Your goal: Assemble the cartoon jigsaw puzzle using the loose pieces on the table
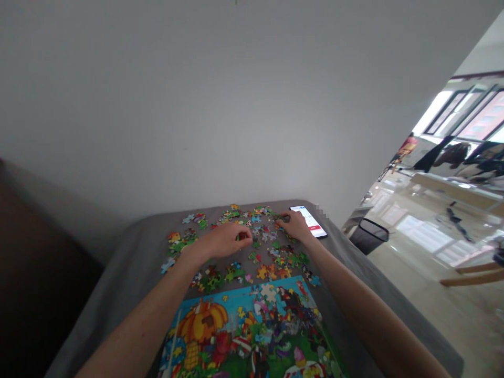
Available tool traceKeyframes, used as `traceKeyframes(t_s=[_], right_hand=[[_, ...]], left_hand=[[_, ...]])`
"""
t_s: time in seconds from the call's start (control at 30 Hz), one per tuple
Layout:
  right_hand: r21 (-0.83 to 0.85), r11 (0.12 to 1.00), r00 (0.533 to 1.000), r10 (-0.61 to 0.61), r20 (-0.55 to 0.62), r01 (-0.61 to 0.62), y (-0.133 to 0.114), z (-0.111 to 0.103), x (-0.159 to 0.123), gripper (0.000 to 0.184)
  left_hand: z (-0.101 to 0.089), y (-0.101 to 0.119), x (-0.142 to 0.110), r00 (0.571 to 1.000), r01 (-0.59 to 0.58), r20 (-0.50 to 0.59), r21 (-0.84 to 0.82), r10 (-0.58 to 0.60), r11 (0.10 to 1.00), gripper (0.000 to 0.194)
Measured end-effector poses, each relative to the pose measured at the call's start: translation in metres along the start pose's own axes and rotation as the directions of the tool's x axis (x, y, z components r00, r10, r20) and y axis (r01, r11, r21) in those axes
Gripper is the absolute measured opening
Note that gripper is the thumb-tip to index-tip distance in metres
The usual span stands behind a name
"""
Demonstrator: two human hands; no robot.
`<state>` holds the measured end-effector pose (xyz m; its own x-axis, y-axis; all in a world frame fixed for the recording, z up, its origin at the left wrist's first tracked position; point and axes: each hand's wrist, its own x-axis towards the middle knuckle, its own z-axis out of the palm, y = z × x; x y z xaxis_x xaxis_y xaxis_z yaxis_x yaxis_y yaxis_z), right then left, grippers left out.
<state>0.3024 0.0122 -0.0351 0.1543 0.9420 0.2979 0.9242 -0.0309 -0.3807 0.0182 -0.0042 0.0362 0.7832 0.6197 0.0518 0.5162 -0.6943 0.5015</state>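
the left hand point(224, 240) is curling just beyond the jigsaw picture point(244, 328), its fingers point(247, 234) closing around a small piece point(241, 237), which is mostly hidden but seems to be grasped. the right hand point(295, 226) is reaching farther beyond the picture, its fingertips point(281, 219) resting among loose jigsaw pieces point(275, 257); i cannot tell whether they are gripping one. those pieces are lying scattered between the picture and the far edge of the grey cloth point(118, 283), in loose clusters, apparently spread out so that their colours and shapes are showing. the cloth is covering the surface beneath, probably giving the pieces a soft, plain background. a smartphone point(309, 220) is lying face up beyond the picture, just under the right hand, perhaps placed there to keep its lit screen in view. a red button is showing on the screen, but its words are too small to read, and no brand or label is legible on anything nearby.
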Motion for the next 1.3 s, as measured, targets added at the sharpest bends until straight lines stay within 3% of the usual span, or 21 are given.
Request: traceKeyframes(t_s=[0.2, 0.27, 0.3, 0.37, 0.47, 0.7, 0.77, 0.9, 1.07, 1.13, 1.17, 1.2, 1.23, 1.3], right_hand=[[0.166, 0.980, 0.994, -0.109, 0.006, 0.107, -0.007, -0.019, -0.035, 0.034], [0.268, 0.953, 0.985, -0.161, 0.067, 0.137, -0.013, -0.026, -0.057, 0.036], [0.417, 0.899, 0.967, -0.211, 0.146, 0.133, -0.016, -0.030, -0.069, 0.033], [0.669, 0.742, 0.899, -0.313, 0.305, 0.032, -0.025, -0.039, -0.092, 0.028], [0.777, 0.623, 0.753, -0.469, 0.461, -0.088, -0.040, -0.052, -0.117, 0.028], [0.763, 0.647, 0.494, -0.657, 0.570, -0.021, -0.067, -0.066, -0.148, 0.024], [0.773, 0.631, 0.458, -0.707, 0.539, 0.064, -0.069, -0.062, -0.155, 0.024], [0.778, 0.568, 0.441, -0.791, 0.425, 0.269, -0.069, -0.054, -0.158, 0.022], [0.705, 0.469, 0.350, -0.880, 0.322, 0.531, -0.071, -0.049, -0.157, 0.016], [0.676, 0.439, 0.342, -0.896, 0.282, 0.591, -0.072, -0.051, -0.156, 0.016], [0.673, 0.435, 0.360, -0.896, 0.259, 0.599, -0.071, -0.052, -0.154, 0.016], [0.665, 0.450, 0.406, -0.883, 0.234, 0.596, -0.068, -0.052, -0.151, 0.016], [0.647, 0.490, 0.487, -0.849, 0.204, 0.583, -0.064, -0.052, -0.146, 0.016], [0.557, 0.640, 0.712, -0.692, 0.118, 0.530, -0.050, -0.047, -0.131, 0.014]], left_hand=[[0.001, -0.011, 0.003, 1.000, -0.010, 0.001, 0.038, 0.010, 0.999, 0.026], [0.002, -0.016, 0.003, 1.000, -0.006, 0.003, 0.033, 0.005, 0.999, 0.027], [0.002, -0.018, 0.004, 1.000, 0.003, 0.008, 0.024, -0.003, 1.000, 0.027], [0.003, -0.021, 0.004, 0.999, 0.030, 0.017, 0.007, -0.030, 1.000, 0.027], [0.004, -0.022, 0.004, 0.997, 0.069, 0.044, 0.011, -0.070, 0.998, 0.028], [0.008, -0.018, 0.002, 0.991, 0.074, 0.110, 0.040, -0.078, 0.996, 0.028], [0.009, -0.019, 0.002, 0.990, 0.072, 0.118, 0.036, -0.076, 0.997, 0.029], [0.010, -0.023, 0.002, 0.990, 0.070, 0.123, 0.042, -0.075, 0.997, 0.028], [0.011, -0.026, 0.002, 0.990, 0.064, 0.123, 0.048, -0.069, 0.997, 0.029], [0.011, -0.025, 0.002, 0.989, 0.063, 0.129, 0.049, -0.069, 0.997, 0.029], [0.011, -0.025, 0.003, 0.989, 0.064, 0.130, 0.049, -0.070, 0.997, 0.029], [0.010, -0.025, 0.003, 0.989, 0.066, 0.130, 0.047, -0.072, 0.997, 0.029], [0.010, -0.024, 0.003, 0.989, 0.070, 0.129, 0.046, -0.075, 0.997, 0.029], [0.009, -0.024, 0.003, 0.989, 0.069, 0.125, 0.047, -0.075, 0.997, 0.030]])
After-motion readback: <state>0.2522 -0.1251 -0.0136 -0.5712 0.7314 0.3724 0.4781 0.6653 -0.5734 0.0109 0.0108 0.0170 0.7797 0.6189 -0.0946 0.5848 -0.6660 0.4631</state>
